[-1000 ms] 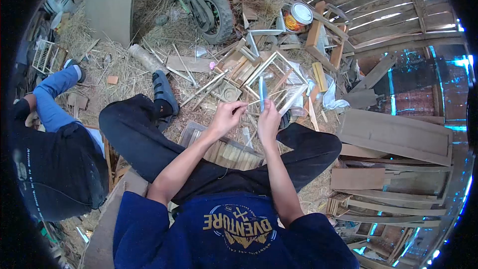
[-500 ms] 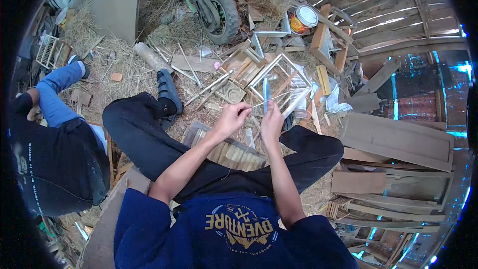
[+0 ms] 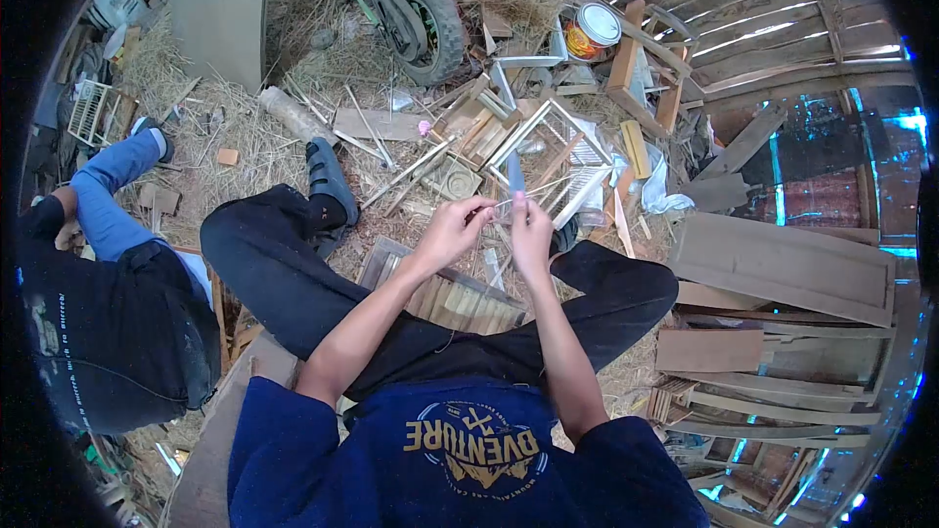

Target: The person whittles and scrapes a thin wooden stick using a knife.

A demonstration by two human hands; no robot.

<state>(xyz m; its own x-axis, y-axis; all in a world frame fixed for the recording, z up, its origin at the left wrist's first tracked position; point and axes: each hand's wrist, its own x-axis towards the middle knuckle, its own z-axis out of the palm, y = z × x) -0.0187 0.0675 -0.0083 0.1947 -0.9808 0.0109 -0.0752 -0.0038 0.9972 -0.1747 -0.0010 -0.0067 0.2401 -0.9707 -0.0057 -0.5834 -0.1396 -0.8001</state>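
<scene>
My left hand (image 3: 455, 233) pinches one end of a thin pale stick (image 3: 501, 202), held above my lap. To its right, my right hand (image 3: 531, 235) is closed around a knife (image 3: 515, 174) whose bluish blade points away from me, at the stick's other end. The fingertips of both hands are a short way apart. Beyond the knife lies a white-edged slatted wooden frame (image 3: 577, 158). Under my forearms, between my legs, is a container of wooden pieces (image 3: 460, 301).
Another person (image 3: 117, 323) sits at the left. Ahead are a wheel (image 3: 430, 34), a paint can (image 3: 597, 27) and a wooden box frame (image 3: 626, 78). Boards (image 3: 782, 264) lean at the right. A sandalled foot (image 3: 331, 184) rests on the straw.
The knife and right hand have shifted slightly, and the blade now leans a little left. Both hands keep their hold. The whole view has moved slightly.
</scene>
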